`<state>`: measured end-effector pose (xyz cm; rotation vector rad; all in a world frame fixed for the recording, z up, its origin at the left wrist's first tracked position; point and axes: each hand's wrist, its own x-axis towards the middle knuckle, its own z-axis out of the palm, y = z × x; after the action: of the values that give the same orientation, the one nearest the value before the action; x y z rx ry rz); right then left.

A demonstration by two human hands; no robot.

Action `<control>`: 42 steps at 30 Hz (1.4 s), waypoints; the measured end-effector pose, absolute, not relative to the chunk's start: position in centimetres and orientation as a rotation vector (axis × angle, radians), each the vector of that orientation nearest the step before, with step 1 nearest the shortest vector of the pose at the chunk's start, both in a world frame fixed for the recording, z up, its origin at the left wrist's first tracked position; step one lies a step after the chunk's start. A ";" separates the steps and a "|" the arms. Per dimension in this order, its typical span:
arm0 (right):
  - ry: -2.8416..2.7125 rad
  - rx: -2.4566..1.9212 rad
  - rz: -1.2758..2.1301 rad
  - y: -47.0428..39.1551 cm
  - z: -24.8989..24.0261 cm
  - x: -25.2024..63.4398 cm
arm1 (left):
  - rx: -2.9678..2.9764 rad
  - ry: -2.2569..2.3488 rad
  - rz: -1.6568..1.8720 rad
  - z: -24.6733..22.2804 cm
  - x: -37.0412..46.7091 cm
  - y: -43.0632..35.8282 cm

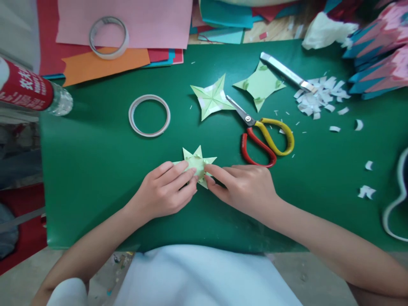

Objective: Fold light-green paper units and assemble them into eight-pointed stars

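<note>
Both hands meet at the centre of the frame over a small pale-green paper star that lies on the green mat. The left hand comes in from the lower left, its fingers pressed on the left side of the star. The right hand comes in from the lower right, its fingers narrowed to pinch the star's right edge. Several points of the star stick out above the fingertips.

Just above and right of the right hand lie scissors with one red and one yellow handle, blades pointing up and left. Their tips touch a larger folded star. Just right of that lies a green square piece with curled corners. A knife lies slanted at upper right, its lower end over a heap of white scraps.

Left of centre lies a thin tape ring. A thicker tape roll rests on the coloured sheets at upper left. A bottle with a red label lies at the left edge.
</note>
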<state>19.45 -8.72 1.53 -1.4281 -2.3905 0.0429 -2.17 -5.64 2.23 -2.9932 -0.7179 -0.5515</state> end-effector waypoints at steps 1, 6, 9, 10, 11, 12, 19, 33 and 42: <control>-2.379 -1.435 0.052 -8.7 1.5 19.4 | -2.987 -0.734 -0.545 2.4 -2.2 -5.7; -2.360 -1.440 0.078 -8.6 1.3 19.3 | -3.034 -0.807 -0.478 2.7 -2.4 -6.0; -2.350 -1.367 0.062 -8.5 0.9 19.3 | -3.063 -0.826 -0.475 2.3 -2.8 -6.0; -2.344 -1.329 0.043 -8.4 0.7 19.3 | -3.073 -0.831 -0.496 2.1 -2.9 -6.0; -2.341 -1.292 0.018 -8.4 0.5 19.4 | -3.086 -0.841 -0.527 1.9 -3.0 -5.9; -2.341 -1.260 -0.011 -8.3 0.3 19.4 | -3.104 -0.861 -0.563 1.7 -3.0 -5.9; -2.373 -1.049 -0.190 -8.0 0.1 20.2 | -2.992 -1.494 -0.992 1.5 -2.9 -5.5; -2.119 -0.999 0.092 -8.4 0.6 20.0 | -3.144 -2.339 -1.591 1.3 -2.0 -7.1; -1.785 -1.234 0.808 -9.2 1.7 18.1 | -3.042 -2.341 -1.696 1.4 -1.0 -8.5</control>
<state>18.05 -9.22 1.67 -1.2344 -1.7852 0.8077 -1.02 -8.46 1.43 -3.0417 -2.3410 -1.6958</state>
